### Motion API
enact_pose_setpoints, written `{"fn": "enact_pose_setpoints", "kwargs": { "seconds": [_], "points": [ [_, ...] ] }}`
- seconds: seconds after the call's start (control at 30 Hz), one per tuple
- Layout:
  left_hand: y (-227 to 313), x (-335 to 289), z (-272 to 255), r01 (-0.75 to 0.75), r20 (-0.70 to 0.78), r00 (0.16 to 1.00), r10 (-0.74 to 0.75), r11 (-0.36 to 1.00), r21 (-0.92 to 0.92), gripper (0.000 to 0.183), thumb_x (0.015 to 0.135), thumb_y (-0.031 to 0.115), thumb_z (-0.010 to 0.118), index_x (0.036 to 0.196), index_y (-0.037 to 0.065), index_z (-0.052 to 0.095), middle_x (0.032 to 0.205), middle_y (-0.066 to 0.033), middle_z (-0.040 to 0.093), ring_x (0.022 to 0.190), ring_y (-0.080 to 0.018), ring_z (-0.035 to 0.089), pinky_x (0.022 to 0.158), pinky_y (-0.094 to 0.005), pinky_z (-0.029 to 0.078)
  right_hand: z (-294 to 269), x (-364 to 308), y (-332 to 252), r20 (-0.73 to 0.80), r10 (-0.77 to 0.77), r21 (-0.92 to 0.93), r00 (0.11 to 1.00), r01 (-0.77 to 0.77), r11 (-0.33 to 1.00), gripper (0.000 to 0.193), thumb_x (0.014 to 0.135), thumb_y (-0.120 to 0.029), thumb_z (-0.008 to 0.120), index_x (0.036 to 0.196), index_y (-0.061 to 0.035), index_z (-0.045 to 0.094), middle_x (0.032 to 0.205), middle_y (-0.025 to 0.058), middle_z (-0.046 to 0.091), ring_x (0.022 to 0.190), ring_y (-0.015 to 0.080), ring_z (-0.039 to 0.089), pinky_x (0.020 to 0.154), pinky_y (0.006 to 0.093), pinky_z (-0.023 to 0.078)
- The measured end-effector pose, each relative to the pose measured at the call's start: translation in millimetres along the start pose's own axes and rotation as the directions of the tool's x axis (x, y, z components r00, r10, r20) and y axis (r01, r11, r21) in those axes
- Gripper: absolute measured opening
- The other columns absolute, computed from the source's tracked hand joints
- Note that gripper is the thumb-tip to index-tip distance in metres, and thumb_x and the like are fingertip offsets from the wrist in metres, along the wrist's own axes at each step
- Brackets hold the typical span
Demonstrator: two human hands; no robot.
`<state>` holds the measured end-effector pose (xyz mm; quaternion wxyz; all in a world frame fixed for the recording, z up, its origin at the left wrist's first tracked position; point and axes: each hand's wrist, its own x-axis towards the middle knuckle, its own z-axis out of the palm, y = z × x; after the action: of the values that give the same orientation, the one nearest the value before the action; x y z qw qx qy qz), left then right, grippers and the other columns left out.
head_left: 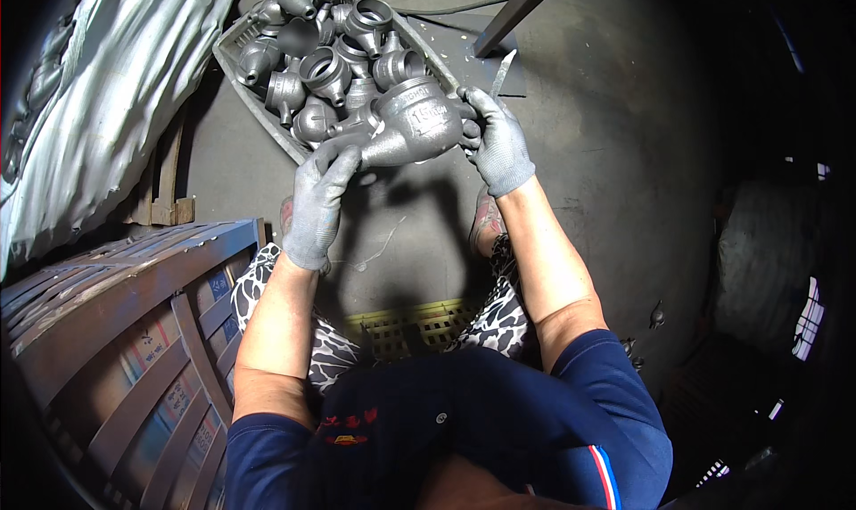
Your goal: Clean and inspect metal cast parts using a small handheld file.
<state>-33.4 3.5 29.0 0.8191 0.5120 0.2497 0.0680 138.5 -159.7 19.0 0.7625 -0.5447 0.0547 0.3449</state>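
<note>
A grey cast-metal valve body (pixel 415 127) with raised markings lies sideways between my two gloved hands, in front of a crate. My left hand (pixel 323 193) is closed round its narrow neck. At the wider end, my right hand (pixel 501 144) has its fingers against the casting. A flat metal blade (pixel 505 71) sticks up out of that same hand; its lower part is hidden in the glove. Behind the held piece, a plastic crate (pixel 259 122) is heaped with several similar castings (pixel 325 69), their round openings facing different ways.
A slatted crate (pixel 116 305) with cartons inside stands at my left, below a large white woven sack (pixel 125 73). A dark metal leg (pixel 517 15) and a cable lie beyond the crate. Under me is a yellow plastic basket (pixel 419 323); small castings (pixel 657 315) lie at the right.
</note>
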Motion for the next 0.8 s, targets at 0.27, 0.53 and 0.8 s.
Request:
{"fn": "enact_pose_setpoints", "kwargs": {
  "seconds": [0.27, 0.53, 0.8],
  "points": [
    [-1, 9, -4, -0.104, -0.143, 0.986, 0.083, 0.984, -0.147, 0.042, 0.091, 0.014, 0.052, 0.127, -0.007, 0.042, 0.108, -0.0169, 0.059, 0.085, -0.0193, 0.063, 0.075, -0.0290, 0.054, 7, -2, 6, 0.144, -0.025, -0.025, 0.989, 0.029, 0.999, 0.024, 0.092, -0.013, 0.052, 0.110, 0.0035, 0.054, 0.088, 0.0055, 0.056, 0.060, 0.0041, 0.042, 0.045, 0.0160, 0.032],
    [-7, 14, -22, -0.043, -0.167, 0.986, 0.026, 0.994, -0.100, 0.030, 0.093, 0.012, 0.049, 0.119, -0.003, 0.051, 0.083, -0.0090, 0.064, 0.062, -0.0106, 0.058, 0.063, -0.0252, 0.054, 16, -8, 10, 0.026, -0.103, -0.337, 0.994, 0.106, 0.936, 0.014, 0.087, -0.019, 0.063, 0.095, -0.0075, 0.067, 0.066, -0.0051, 0.056, 0.049, 0.0003, 0.040, 0.040, 0.0166, 0.029],
    [-18, 21, -28, -0.079, -0.231, 0.969, 0.084, 0.996, 0.033, 0.027, 0.095, 0.020, 0.049, 0.111, 0.001, 0.060, 0.091, -0.0064, 0.063, 0.066, -0.0067, 0.055, 0.061, -0.0180, 0.046, 26, -22, -1, 0.119, -0.102, -0.361, 0.988, 0.139, 0.922, 0.028, 0.091, -0.026, 0.057, 0.107, -0.0050, 0.063, 0.067, -0.0031, 0.055, 0.047, 0.0008, 0.036, 0.041, 0.0166, 0.025]
  ]
}}
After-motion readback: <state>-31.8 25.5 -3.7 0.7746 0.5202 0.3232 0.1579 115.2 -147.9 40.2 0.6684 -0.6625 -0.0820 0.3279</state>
